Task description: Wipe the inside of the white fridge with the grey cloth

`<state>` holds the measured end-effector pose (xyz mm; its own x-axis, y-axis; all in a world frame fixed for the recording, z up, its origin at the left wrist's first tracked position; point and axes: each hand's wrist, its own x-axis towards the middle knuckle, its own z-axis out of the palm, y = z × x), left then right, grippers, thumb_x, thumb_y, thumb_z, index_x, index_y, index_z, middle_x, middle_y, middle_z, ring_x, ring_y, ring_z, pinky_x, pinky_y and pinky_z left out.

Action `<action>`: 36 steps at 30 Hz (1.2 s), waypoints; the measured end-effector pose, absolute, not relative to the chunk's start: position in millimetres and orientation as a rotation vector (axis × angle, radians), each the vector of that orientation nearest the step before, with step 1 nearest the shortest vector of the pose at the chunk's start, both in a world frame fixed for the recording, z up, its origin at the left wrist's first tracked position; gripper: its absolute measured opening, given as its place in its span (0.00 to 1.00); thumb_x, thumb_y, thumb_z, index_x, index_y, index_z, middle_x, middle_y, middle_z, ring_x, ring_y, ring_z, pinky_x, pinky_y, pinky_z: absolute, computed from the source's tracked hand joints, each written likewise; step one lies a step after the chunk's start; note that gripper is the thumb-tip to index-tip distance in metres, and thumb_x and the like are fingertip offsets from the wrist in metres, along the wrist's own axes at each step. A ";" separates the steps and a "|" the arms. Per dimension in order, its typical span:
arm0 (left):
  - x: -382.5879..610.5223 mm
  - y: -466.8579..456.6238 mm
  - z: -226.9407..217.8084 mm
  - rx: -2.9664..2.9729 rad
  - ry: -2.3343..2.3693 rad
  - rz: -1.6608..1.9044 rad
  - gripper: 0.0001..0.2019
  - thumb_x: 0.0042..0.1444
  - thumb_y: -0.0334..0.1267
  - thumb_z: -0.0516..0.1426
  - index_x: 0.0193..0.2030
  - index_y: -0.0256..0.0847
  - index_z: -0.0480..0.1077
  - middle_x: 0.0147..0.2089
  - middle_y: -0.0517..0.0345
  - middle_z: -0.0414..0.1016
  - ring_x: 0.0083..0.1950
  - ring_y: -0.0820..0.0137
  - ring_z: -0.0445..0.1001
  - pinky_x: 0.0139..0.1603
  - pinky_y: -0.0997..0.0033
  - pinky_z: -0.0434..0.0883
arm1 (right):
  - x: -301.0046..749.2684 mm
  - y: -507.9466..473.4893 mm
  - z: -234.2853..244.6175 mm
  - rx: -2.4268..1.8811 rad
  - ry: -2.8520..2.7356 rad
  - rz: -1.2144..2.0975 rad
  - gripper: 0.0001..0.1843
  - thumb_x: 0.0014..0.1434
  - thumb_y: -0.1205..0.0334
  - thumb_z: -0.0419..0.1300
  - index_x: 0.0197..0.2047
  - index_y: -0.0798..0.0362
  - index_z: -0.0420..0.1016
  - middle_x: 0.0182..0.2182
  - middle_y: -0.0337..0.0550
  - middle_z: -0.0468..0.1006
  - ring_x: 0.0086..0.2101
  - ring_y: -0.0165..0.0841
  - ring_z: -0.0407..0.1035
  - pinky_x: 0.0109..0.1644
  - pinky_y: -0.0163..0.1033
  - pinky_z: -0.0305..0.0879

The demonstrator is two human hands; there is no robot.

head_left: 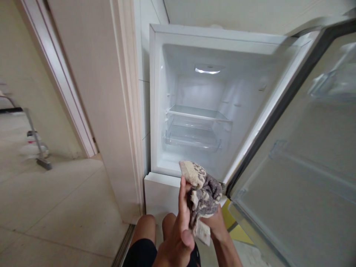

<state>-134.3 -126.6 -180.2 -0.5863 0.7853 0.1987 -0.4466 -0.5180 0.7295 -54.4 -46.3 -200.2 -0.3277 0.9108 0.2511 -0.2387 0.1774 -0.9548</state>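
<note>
A crumpled grey and cream patterned towel (207, 194) is bunched up in front of the open fridge (151, 96), near its lower front edge. My right hand (215, 222) is under and behind the towel, closed on it, with most of its fingers hidden by the fabric. Along the towel's left side, my left hand (182, 222) lies against it with fingers stretched out and thumb apart. One end of the towel hangs down between my wrists. Inside the fridge are a glass shelf (198, 111) and a clear drawer (191, 139).
The fridge door (306, 155) stands swung open on the right, with clear door bins. A wooden door frame (122, 111) rises close on the left. Farther left, a broom-like tool (43, 163) leans by the wall. My knees (146, 228) are below the fridge opening.
</note>
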 end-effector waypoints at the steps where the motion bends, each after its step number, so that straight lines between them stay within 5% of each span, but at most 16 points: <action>1: -138.5 -121.4 -176.3 0.668 0.787 2.170 0.72 0.17 0.80 0.65 0.72 0.47 0.62 0.65 0.40 0.70 0.74 0.40 0.59 0.69 0.47 0.65 | -58.5 -47.2 -198.5 -0.704 -1.358 1.362 0.42 0.25 0.44 0.81 0.46 0.49 0.80 0.42 0.52 0.86 0.41 0.50 0.81 0.47 0.52 0.81; 6: -176.5 -131.4 -135.6 0.733 0.796 2.204 0.57 0.28 0.74 0.69 0.66 0.46 0.71 0.62 0.40 0.74 0.72 0.42 0.63 0.71 0.49 0.63 | -71.3 -43.2 -167.2 -0.714 -1.285 1.278 0.45 0.28 0.46 0.80 0.50 0.52 0.77 0.43 0.54 0.85 0.42 0.50 0.81 0.51 0.55 0.79; 10: -225.0 -145.3 -111.2 0.995 1.089 2.123 0.43 0.50 0.66 0.65 0.68 0.46 0.68 0.68 0.41 0.70 0.74 0.49 0.61 0.76 0.50 0.54 | -62.2 -23.8 -134.0 -0.742 -1.219 1.173 0.43 0.29 0.44 0.80 0.48 0.54 0.76 0.41 0.54 0.85 0.39 0.49 0.80 0.47 0.55 0.79; 15: -298.1 -104.0 -114.6 0.888 1.658 2.279 0.29 0.53 0.53 0.64 0.59 0.41 0.70 0.62 0.39 0.74 0.68 0.49 0.69 0.71 0.44 0.62 | -52.7 2.7 -84.8 -0.767 -1.380 0.924 0.37 0.34 0.45 0.79 0.46 0.53 0.77 0.41 0.52 0.85 0.39 0.46 0.79 0.46 0.52 0.78; 20: -348.8 -57.0 -109.3 1.080 2.234 2.082 0.35 0.53 0.41 0.62 0.67 0.37 0.61 0.69 0.34 0.65 0.72 0.47 0.64 0.73 0.41 0.60 | -65.5 31.9 -38.9 -0.659 -1.573 0.824 0.35 0.37 0.46 0.78 0.47 0.53 0.78 0.42 0.49 0.85 0.41 0.45 0.78 0.47 0.51 0.77; 27: -379.8 -10.9 -83.2 1.207 2.494 2.037 0.43 0.52 0.35 0.62 0.73 0.30 0.50 0.73 0.28 0.58 0.76 0.42 0.55 0.74 0.40 0.57 | -110.7 77.1 -6.1 -0.601 -1.505 1.090 0.41 0.36 0.47 0.78 0.53 0.53 0.76 0.46 0.50 0.85 0.43 0.46 0.79 0.52 0.54 0.75; 32: -406.1 18.8 -85.6 0.997 2.365 2.093 0.41 0.51 0.37 0.65 0.70 0.31 0.55 0.70 0.28 0.64 0.73 0.44 0.63 0.71 0.44 0.62 | -155.5 99.7 1.8 -0.541 -1.719 1.005 0.36 0.41 0.46 0.75 0.52 0.53 0.77 0.46 0.48 0.84 0.45 0.45 0.78 0.53 0.52 0.73; 36: -421.7 26.7 -98.7 0.983 2.313 2.117 0.30 0.54 0.44 0.65 0.61 0.38 0.66 0.61 0.35 0.75 0.65 0.46 0.73 0.67 0.46 0.68 | -190.8 122.8 5.6 -0.567 -2.145 0.554 0.27 0.51 0.53 0.69 0.54 0.50 0.77 0.49 0.49 0.81 0.48 0.47 0.75 0.54 0.52 0.71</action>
<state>-421.7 26.7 -98.7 -0.8114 0.3261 0.4851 0.5119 -0.0042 0.8590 -190.8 122.8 5.6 -0.5546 0.5678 0.6083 0.2021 0.8010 -0.5635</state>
